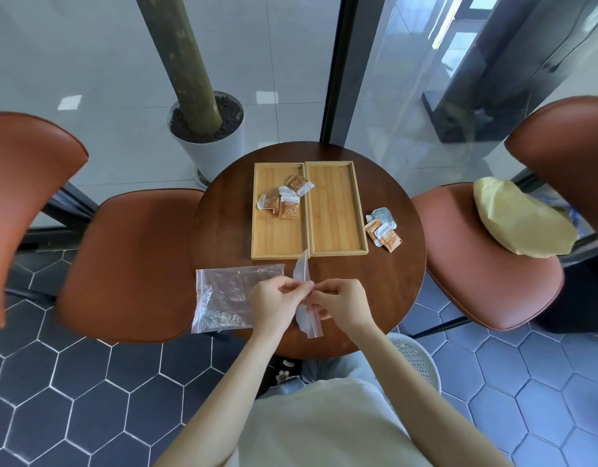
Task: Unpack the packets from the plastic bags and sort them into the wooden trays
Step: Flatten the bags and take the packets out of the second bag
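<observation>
Both hands, left hand [277, 299] and right hand [341, 303], are pinching a small plastic bag [302, 298]; the orange packets' [286, 197] print is seemingly too blurred for reading.

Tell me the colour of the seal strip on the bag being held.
Red, seen along the bottom edge of the small plastic bag in the head view.

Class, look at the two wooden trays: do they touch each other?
Touching. The head view shows the left tray and the right tray side by side, long walls pressed together with no tabletop visible between.
</observation>
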`<action>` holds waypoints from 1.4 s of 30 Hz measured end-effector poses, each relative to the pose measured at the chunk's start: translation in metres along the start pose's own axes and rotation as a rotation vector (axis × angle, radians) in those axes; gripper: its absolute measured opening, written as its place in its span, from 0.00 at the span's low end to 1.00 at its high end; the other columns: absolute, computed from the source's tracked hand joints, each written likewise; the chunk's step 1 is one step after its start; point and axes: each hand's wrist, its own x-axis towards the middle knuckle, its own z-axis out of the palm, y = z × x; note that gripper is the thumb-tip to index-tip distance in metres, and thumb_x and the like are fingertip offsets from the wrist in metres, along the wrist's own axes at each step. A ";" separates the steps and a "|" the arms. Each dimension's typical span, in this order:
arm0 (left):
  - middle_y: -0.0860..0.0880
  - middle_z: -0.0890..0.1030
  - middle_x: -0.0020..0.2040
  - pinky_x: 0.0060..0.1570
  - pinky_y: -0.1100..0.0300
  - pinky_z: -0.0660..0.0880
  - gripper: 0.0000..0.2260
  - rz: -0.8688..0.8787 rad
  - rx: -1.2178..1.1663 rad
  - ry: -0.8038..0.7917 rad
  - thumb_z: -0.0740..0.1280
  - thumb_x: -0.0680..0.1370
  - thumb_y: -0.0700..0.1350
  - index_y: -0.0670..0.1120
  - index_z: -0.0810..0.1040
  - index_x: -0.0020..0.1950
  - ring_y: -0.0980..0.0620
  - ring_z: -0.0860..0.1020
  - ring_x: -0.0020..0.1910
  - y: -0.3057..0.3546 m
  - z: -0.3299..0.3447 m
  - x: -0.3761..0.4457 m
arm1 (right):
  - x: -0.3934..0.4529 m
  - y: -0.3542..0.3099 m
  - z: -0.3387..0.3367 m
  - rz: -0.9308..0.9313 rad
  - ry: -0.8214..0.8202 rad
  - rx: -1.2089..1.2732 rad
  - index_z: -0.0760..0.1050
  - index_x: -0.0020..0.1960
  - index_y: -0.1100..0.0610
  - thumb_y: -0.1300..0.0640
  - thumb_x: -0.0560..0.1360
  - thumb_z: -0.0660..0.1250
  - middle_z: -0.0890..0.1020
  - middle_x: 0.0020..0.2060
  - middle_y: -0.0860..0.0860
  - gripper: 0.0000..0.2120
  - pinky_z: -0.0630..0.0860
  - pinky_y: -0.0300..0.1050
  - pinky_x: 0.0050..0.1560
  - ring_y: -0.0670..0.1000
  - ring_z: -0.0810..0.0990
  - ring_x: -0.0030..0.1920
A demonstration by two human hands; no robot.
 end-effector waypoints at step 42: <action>0.43 0.84 0.31 0.25 0.69 0.64 0.06 0.320 0.552 0.058 0.69 0.73 0.40 0.39 0.84 0.39 0.47 0.79 0.29 0.011 -0.027 0.004 | 0.018 0.023 -0.033 -0.171 0.428 -0.467 0.76 0.46 0.60 0.60 0.73 0.65 0.80 0.41 0.51 0.04 0.78 0.50 0.40 0.52 0.78 0.40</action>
